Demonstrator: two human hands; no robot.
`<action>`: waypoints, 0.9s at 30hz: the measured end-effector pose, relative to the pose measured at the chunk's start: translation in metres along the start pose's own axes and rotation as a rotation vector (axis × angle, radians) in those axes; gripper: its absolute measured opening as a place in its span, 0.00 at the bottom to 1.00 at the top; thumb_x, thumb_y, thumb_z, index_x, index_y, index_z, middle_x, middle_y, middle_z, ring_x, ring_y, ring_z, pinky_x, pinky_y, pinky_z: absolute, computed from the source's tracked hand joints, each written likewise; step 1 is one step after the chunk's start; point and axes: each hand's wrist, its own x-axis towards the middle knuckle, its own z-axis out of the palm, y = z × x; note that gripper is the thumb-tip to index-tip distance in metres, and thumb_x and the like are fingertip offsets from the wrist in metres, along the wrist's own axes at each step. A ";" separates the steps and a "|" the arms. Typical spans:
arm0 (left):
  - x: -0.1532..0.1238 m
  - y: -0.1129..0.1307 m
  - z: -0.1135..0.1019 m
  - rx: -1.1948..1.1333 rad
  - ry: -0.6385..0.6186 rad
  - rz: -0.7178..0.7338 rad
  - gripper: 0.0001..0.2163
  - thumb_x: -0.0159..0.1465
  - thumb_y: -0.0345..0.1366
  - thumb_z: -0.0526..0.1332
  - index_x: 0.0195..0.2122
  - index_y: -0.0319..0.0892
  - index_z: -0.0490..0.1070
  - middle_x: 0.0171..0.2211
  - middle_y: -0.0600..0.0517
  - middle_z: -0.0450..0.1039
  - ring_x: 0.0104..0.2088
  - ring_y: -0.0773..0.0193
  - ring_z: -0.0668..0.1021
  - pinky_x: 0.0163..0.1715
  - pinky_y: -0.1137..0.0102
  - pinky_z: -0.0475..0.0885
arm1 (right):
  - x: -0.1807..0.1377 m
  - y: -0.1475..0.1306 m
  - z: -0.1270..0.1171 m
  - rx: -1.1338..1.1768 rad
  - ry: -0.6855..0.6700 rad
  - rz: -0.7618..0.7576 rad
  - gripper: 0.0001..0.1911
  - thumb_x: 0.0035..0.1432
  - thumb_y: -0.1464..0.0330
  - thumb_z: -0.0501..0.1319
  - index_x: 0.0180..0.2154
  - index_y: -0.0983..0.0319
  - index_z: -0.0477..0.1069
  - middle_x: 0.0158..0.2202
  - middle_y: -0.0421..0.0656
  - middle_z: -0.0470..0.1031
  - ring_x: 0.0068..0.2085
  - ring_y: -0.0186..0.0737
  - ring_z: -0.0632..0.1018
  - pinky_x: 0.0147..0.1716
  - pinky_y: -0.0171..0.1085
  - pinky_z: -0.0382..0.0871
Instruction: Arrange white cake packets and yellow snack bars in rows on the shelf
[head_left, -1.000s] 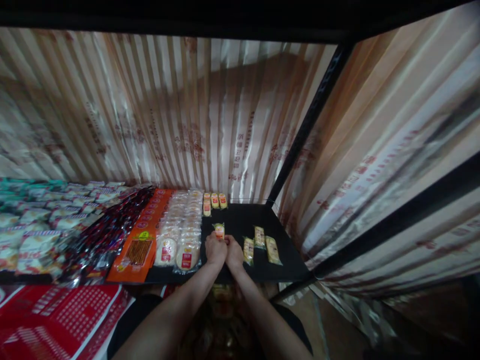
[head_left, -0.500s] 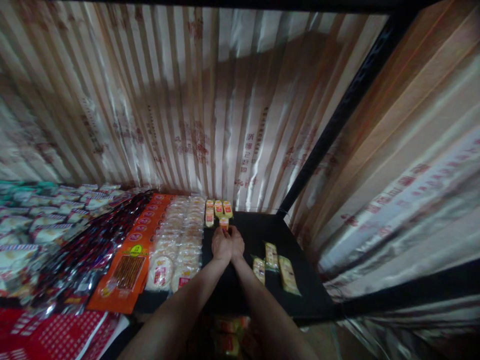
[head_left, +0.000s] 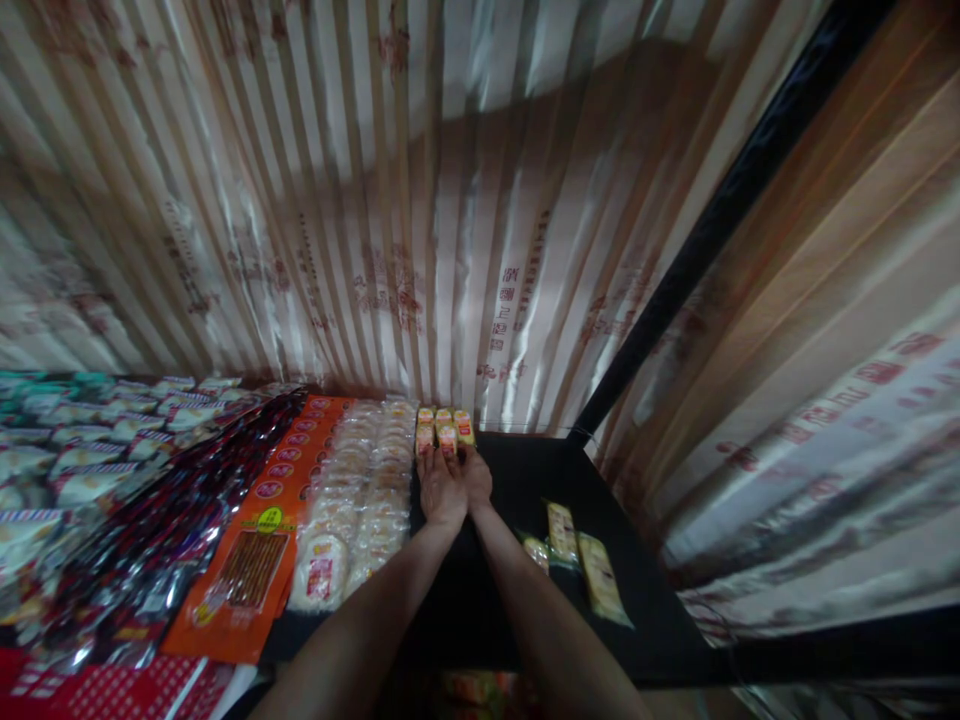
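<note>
Right, both my hands are pushed together at the back of the black shelf [head_left: 525, 480]; my left hand [head_left: 442, 490] and my right hand [head_left: 478, 480] sit side by side, touching; the fingers of both are curled in and pinched on one small packet [head_left: 448, 440], yellow and red, which pokes out just past my fingertips; that packet is right up against the row of packets [head_left: 463, 428] of the same kind lined along the back edge, touching or nearly so, I cannot tell which; behind the row hangs the striped sheet [head_left: 375, 200], glossy, with red print on it; off to my right, well apart from my hands, three loose packets [head_left: 562, 532] lie flat on the bare black surface, close to one another; just left of my left hand run the round cracker packs [head_left: 375, 480] in clear wrap, in columns front to back; next over, the orange packs [head_left: 255, 545], then the dark red packs [head_left: 172, 500]; a black post [head_left: 720, 230] climbs from the shelf's far right corner.
</note>
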 end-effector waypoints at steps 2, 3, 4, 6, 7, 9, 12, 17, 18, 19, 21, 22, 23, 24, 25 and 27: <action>0.002 -0.004 0.003 -0.002 0.017 0.005 0.19 0.62 0.30 0.48 0.54 0.34 0.64 0.59 0.44 0.59 0.62 0.56 0.55 0.62 0.63 0.51 | 0.002 0.001 0.003 0.022 -0.002 0.009 0.15 0.57 0.66 0.54 0.46 0.59 0.67 0.41 0.45 0.75 0.40 0.38 0.76 0.33 0.31 0.65; 0.003 -0.005 0.005 -0.007 0.018 0.017 0.19 0.62 0.30 0.48 0.53 0.36 0.65 0.58 0.44 0.61 0.62 0.56 0.55 0.62 0.62 0.50 | 0.003 0.003 0.004 0.034 0.004 0.009 0.15 0.57 0.66 0.54 0.46 0.60 0.67 0.41 0.45 0.76 0.39 0.38 0.76 0.33 0.32 0.65; 0.004 -0.007 0.006 -0.014 0.012 0.034 0.18 0.61 0.29 0.48 0.52 0.37 0.66 0.57 0.45 0.63 0.62 0.56 0.55 0.62 0.61 0.50 | 0.004 0.004 0.006 0.047 0.016 0.005 0.15 0.57 0.66 0.54 0.46 0.60 0.66 0.41 0.45 0.76 0.39 0.37 0.76 0.34 0.32 0.65; 0.006 -0.009 0.008 -0.028 -0.015 0.060 0.17 0.60 0.28 0.49 0.50 0.38 0.68 0.55 0.45 0.65 0.62 0.55 0.56 0.62 0.60 0.49 | 0.006 0.007 0.010 0.081 0.059 -0.011 0.14 0.56 0.66 0.55 0.45 0.62 0.66 0.40 0.46 0.75 0.39 0.37 0.76 0.34 0.31 0.65; 0.006 -0.009 0.009 -0.033 -0.024 0.065 0.17 0.60 0.28 0.49 0.49 0.38 0.69 0.55 0.45 0.65 0.62 0.55 0.57 0.62 0.59 0.49 | 0.006 0.008 0.012 0.100 0.080 -0.023 0.13 0.56 0.67 0.55 0.44 0.62 0.66 0.40 0.46 0.75 0.38 0.36 0.76 0.35 0.31 0.65; 0.007 -0.010 0.010 -0.028 -0.015 0.057 0.17 0.61 0.28 0.49 0.49 0.37 0.69 0.56 0.45 0.64 0.62 0.55 0.56 0.62 0.59 0.49 | 0.007 0.010 0.015 0.136 0.112 -0.045 0.12 0.55 0.67 0.55 0.42 0.63 0.67 0.38 0.45 0.75 0.37 0.36 0.76 0.35 0.31 0.65; 0.005 -0.012 0.013 0.024 -0.001 0.094 0.16 0.62 0.28 0.48 0.47 0.37 0.70 0.55 0.45 0.65 0.61 0.56 0.57 0.63 0.57 0.46 | 0.007 0.013 0.018 0.164 0.146 -0.090 0.11 0.54 0.68 0.54 0.40 0.63 0.67 0.38 0.45 0.74 0.37 0.36 0.75 0.35 0.32 0.66; 0.004 -0.014 0.020 0.167 -0.025 0.219 0.18 0.62 0.26 0.45 0.46 0.37 0.71 0.54 0.45 0.66 0.61 0.55 0.59 0.61 0.50 0.47 | 0.003 0.018 0.023 0.144 0.171 -0.138 0.12 0.53 0.69 0.54 0.41 0.62 0.68 0.37 0.44 0.73 0.37 0.36 0.75 0.34 0.32 0.67; 0.003 -0.013 0.020 0.174 -0.012 0.213 0.18 0.62 0.26 0.45 0.46 0.37 0.71 0.54 0.44 0.66 0.61 0.55 0.59 0.61 0.50 0.48 | 0.003 0.019 0.023 0.149 0.174 -0.153 0.13 0.53 0.69 0.55 0.41 0.61 0.68 0.37 0.43 0.72 0.37 0.36 0.75 0.34 0.32 0.67; 0.003 -0.013 0.020 0.175 0.000 0.206 0.18 0.62 0.26 0.44 0.46 0.37 0.71 0.54 0.44 0.67 0.60 0.55 0.60 0.61 0.51 0.50 | 0.002 0.019 0.024 0.158 0.178 -0.166 0.14 0.53 0.69 0.55 0.43 0.61 0.67 0.38 0.43 0.72 0.37 0.36 0.74 0.34 0.32 0.67; 0.004 -0.013 0.018 0.171 0.012 0.205 0.18 0.62 0.27 0.45 0.45 0.37 0.72 0.53 0.43 0.68 0.59 0.56 0.62 0.61 0.54 0.52 | 0.001 0.019 0.023 0.167 0.177 -0.176 0.18 0.53 0.69 0.55 0.47 0.59 0.66 0.39 0.43 0.72 0.36 0.36 0.74 0.33 0.32 0.67; 0.004 -0.013 0.018 0.165 0.016 0.209 0.17 0.62 0.26 0.46 0.45 0.37 0.72 0.53 0.43 0.68 0.59 0.56 0.62 0.61 0.54 0.52 | 0.001 0.018 0.023 0.160 0.170 -0.175 0.19 0.53 0.69 0.55 0.49 0.59 0.65 0.39 0.43 0.71 0.36 0.36 0.74 0.33 0.32 0.67; 0.005 -0.014 0.018 0.153 0.020 0.214 0.17 0.61 0.26 0.46 0.45 0.37 0.72 0.53 0.43 0.68 0.60 0.56 0.62 0.61 0.55 0.53 | 0.001 0.017 0.022 0.144 0.161 -0.168 0.20 0.54 0.69 0.54 0.50 0.58 0.64 0.40 0.43 0.71 0.36 0.36 0.74 0.33 0.32 0.67; 0.006 -0.016 0.018 0.134 0.024 0.217 0.17 0.61 0.26 0.47 0.45 0.37 0.72 0.53 0.43 0.67 0.60 0.56 0.61 0.61 0.55 0.52 | 0.000 0.016 0.021 0.122 0.152 -0.161 0.20 0.54 0.69 0.54 0.51 0.58 0.64 0.40 0.44 0.71 0.36 0.36 0.74 0.32 0.31 0.67; 0.006 -0.017 0.018 0.109 0.028 0.212 0.17 0.61 0.26 0.47 0.45 0.38 0.73 0.54 0.44 0.67 0.60 0.56 0.60 0.61 0.56 0.52 | 0.000 0.015 0.020 0.098 0.142 -0.155 0.20 0.55 0.69 0.54 0.51 0.58 0.64 0.40 0.44 0.70 0.36 0.36 0.74 0.32 0.31 0.66; 0.007 -0.019 0.018 0.052 0.032 0.180 0.18 0.61 0.26 0.47 0.46 0.39 0.72 0.54 0.45 0.66 0.61 0.56 0.59 0.62 0.56 0.51 | -0.001 0.012 0.019 0.058 0.136 -0.142 0.20 0.56 0.69 0.53 0.51 0.58 0.64 0.40 0.45 0.69 0.35 0.36 0.74 0.32 0.31 0.66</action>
